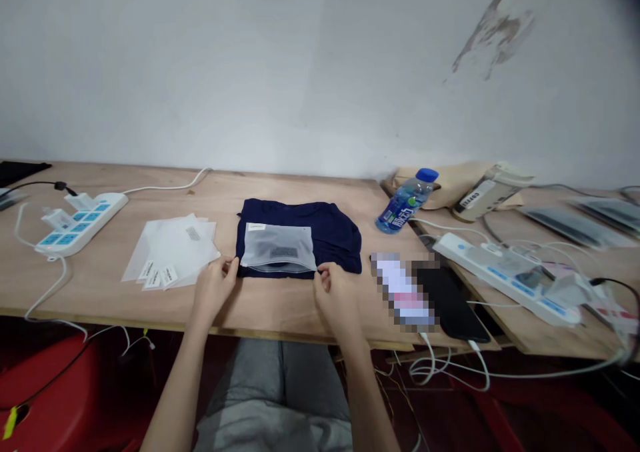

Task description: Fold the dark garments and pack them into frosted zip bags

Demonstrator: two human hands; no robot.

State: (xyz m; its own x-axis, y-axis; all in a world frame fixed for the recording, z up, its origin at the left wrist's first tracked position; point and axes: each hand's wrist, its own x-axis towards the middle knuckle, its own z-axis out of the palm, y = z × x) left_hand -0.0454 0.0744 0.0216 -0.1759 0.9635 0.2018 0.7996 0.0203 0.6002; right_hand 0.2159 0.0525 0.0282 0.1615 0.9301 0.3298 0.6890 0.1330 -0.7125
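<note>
A frosted plastic zip bag (277,240), with a small white label and a printed dark block, lies flat on a dark blue folded garment (340,232). Its zip edge faces me and bulges slightly apart. My left hand (220,280) is closed in a pinch at the bag's near left corner. At the near right corner, my right hand (334,289) pinches the other end of the zip edge. To the left of the garment, several more frosted bags (175,239) are fanned out with white labels (156,275).
A white power strip (85,229) stands at the left, another (505,275) at the right with cables. A blue-capped bottle (404,205), a coffee cup (487,192), a blurred-out phone (403,289) and a black phone (453,302) are on the right. The table's edge (280,332) runs before my lap.
</note>
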